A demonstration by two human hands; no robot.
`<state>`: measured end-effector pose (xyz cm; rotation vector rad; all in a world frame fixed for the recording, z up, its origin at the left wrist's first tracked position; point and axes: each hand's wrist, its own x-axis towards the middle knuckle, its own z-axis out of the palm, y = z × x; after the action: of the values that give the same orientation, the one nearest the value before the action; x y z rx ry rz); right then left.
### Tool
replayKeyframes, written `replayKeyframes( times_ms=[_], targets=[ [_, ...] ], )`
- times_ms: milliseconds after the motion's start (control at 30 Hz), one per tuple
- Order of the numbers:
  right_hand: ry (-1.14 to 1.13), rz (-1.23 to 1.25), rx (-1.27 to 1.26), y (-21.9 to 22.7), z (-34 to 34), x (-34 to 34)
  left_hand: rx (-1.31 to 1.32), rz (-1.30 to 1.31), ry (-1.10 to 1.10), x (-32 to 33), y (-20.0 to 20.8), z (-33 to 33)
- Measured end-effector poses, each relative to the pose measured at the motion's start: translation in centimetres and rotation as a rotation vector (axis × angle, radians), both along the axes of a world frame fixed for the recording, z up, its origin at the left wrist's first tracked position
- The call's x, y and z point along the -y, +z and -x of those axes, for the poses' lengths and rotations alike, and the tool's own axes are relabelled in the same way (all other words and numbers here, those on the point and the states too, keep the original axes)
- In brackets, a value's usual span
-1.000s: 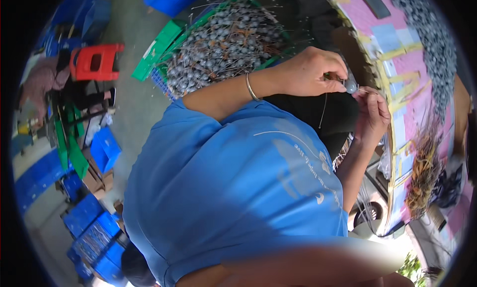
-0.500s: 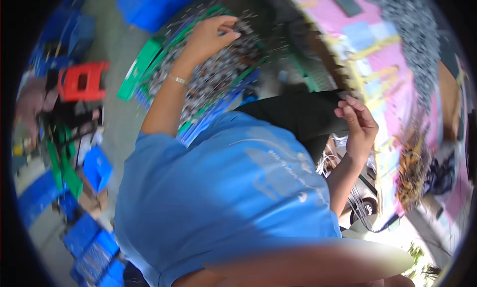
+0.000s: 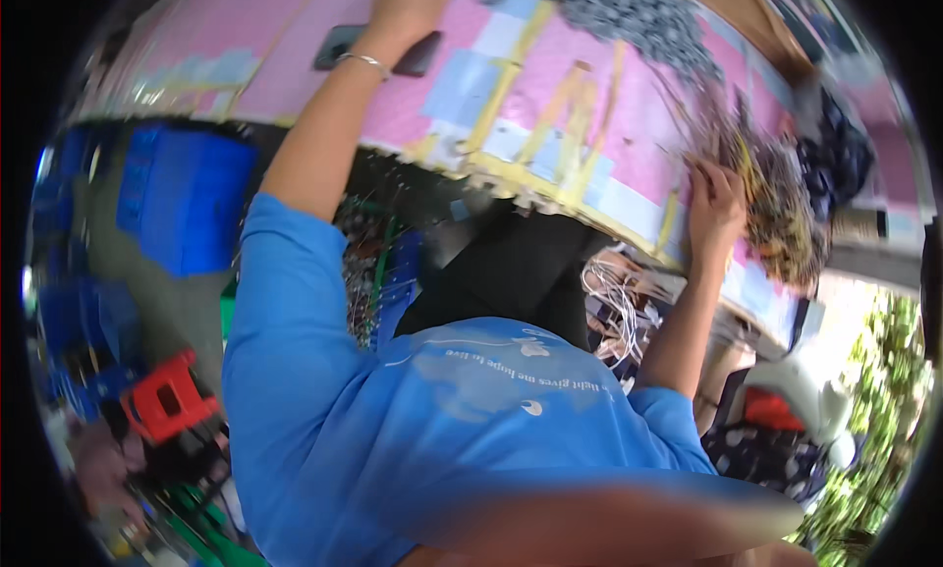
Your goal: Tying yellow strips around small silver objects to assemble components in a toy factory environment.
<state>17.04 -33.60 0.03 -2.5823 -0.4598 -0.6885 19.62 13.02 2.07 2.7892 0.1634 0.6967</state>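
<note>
The heap of small grey pieces sits at twelve o'clock on the pink counter, and the left hand is right at its near edge, fingers curled down into the loose bits, though whether they pinch anything cannot be told from here. These pieces look tiny and light, hard little things that would roll and scatter, so, as a judgement, they want scooping with cupped fingers or picking singly between fingertips rather than a broad grab. A thin bracelet rides the wrist, just beside a dark flat phone lying on the counter.

Over at two o'clock the right hand presses into a tangled bundle of yellowish wires, fingers spread and laid among the strands. That bundle looks soft, springy and prone to snagging; taking hold near the gathered middle seems safer than tugging loose ends.

Below the counter's edge, more pale wires hang at four o'clock. A blue crate stands at nine o'clock and a red stool at eight.
</note>
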Motion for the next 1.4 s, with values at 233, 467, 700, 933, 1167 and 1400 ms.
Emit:
replayKeyframes(
  times_ms=[233, 467, 700, 933, 1167, 1400],
  targets=[
    [-0.082, -0.464, -0.157, 1.3, 3.4, 0.6, -0.125, -0.121, -0.245, 5.2, 0.0, -1.6],
    [-0.084, -0.188, -0.298, 1.1, 5.3, 1.4, -0.05, 0.378, -0.376, 11.4, 0.3, 4.5],
    [-0.173, -0.856, -0.532, 1.6, 7.7, 0.9, -0.289, 1.221, -0.534, 19.0, -0.3, 14.5],
    [0.28, -1.076, -0.74, 1.1, 11.5, -5.5, -0.598, 1.449, -0.615, 22.6, -3.4, 18.5],
    [0.552, -0.953, -0.868, 1.2, 14.1, -8.2, -0.324, 1.607, -0.56, 20.4, -2.4, 19.0],
    [0.436, -1.043, -0.909, 0.9, 14.9, -9.1, -0.224, 1.651, -0.45, 20.0, -1.1, 19.9]
  ],
)
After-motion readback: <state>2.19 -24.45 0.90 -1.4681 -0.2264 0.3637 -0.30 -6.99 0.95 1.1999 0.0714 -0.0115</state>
